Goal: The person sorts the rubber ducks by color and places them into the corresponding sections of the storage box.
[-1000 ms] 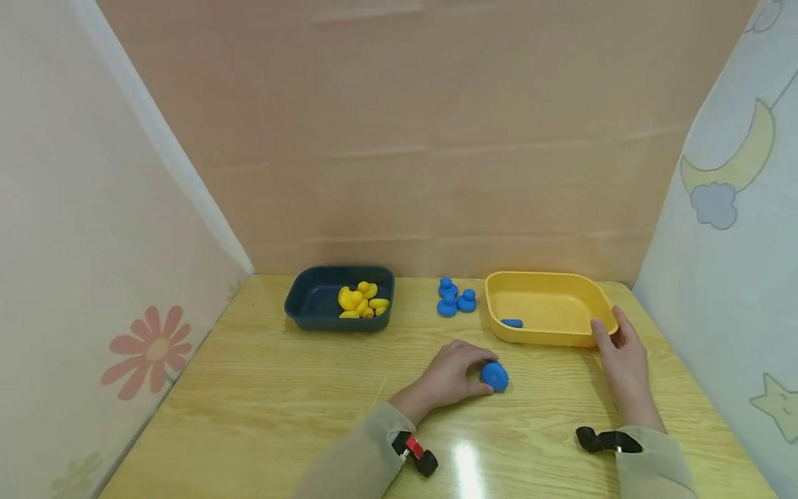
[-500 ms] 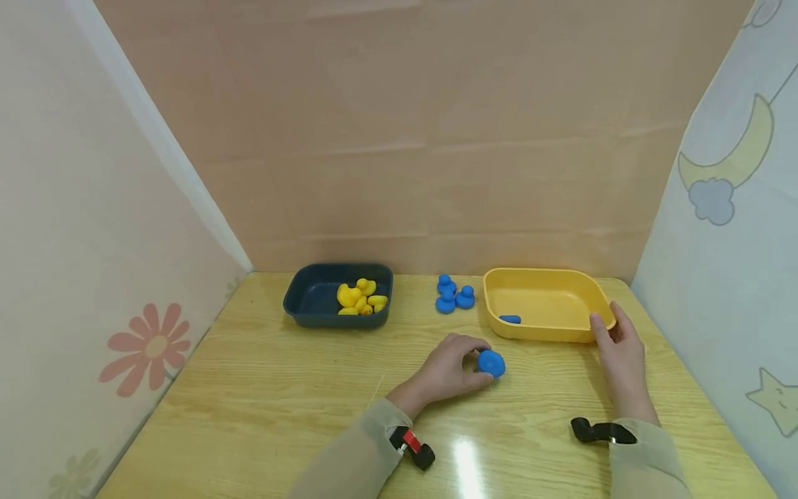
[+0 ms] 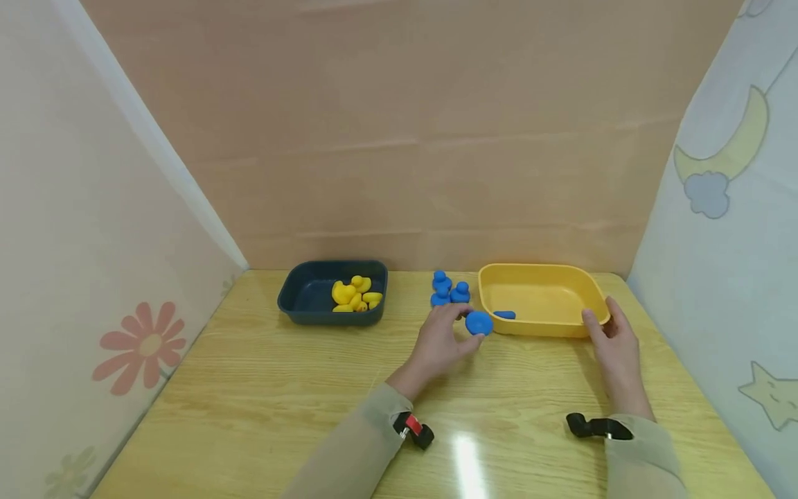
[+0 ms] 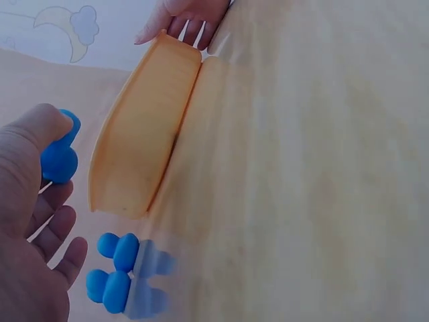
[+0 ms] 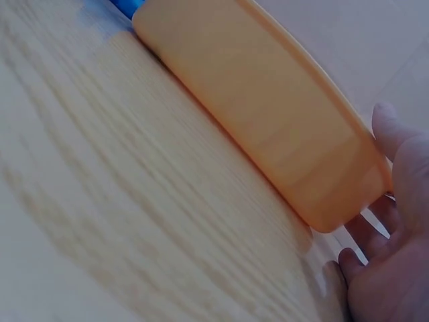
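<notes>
My left hand (image 3: pixel 436 344) pinches a blue toy duck (image 3: pixel 479 324) between thumb and fingers, raised just off the front left corner of the yellow bin (image 3: pixel 536 328). In the left wrist view the held duck (image 4: pixel 59 163) shows its round head and body. My right hand (image 3: pixel 617 350) grips the bin's front right corner, thumb at the rim and fingers against the outside, as the right wrist view of the bin wall (image 5: pixel 248 100) also shows. Inside the bin a bit of blue (image 3: pixel 505 314) peeks over the front wall; most of it is hidden.
Three blue toy ducks (image 3: pixel 460 292) stand together left of the yellow bin, close beyond my left hand. A dark bin (image 3: pixel 330 318) further left holds several yellow toy ducks (image 3: pixel 343 292). A brown backdrop (image 3: pixel 399 173) rises behind the wooden table (image 3: pixel 268 395).
My left hand has carried the blue duck up and away from me, toward the yellow bin's near left corner. The right hand keeps its hold on the bin. The head view has shifted slightly.
</notes>
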### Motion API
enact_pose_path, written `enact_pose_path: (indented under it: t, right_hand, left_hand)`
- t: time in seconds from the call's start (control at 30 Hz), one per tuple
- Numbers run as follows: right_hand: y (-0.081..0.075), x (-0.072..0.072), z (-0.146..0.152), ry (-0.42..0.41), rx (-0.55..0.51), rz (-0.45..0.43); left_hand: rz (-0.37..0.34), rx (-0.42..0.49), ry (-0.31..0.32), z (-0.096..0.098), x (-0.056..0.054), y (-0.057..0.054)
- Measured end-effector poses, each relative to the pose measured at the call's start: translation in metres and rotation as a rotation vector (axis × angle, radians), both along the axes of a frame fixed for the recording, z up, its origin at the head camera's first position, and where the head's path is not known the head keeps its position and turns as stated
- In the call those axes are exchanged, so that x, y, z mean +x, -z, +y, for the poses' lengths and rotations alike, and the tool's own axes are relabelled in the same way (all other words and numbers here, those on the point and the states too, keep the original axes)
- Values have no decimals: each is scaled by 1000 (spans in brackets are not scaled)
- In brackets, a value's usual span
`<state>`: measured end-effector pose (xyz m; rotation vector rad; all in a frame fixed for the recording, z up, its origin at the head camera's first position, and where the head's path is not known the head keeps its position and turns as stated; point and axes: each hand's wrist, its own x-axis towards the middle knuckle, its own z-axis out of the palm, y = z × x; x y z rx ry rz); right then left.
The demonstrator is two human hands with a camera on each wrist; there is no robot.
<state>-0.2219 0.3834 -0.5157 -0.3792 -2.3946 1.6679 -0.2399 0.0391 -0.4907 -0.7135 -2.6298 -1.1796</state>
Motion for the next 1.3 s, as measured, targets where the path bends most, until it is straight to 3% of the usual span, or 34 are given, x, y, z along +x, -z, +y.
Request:
enact_pose_path:
  t: [0.23,0.53,0.97,1.3]
  right_hand:
    - [-2,3,-5,0,-25,38]
    - [1,4,-13,19,-3,1]
    - [3,5,-13,25,-22,-5]
    - [5,3,-13,43,-15,-1]
  left_hand:
    - [45,17,-71,8,-11,-12]
    - [70,14,-122,11,-19,-22]
    - [107,-110,-215,32,-39,-16]
    - [55,-196,-212,46,-54,-10]
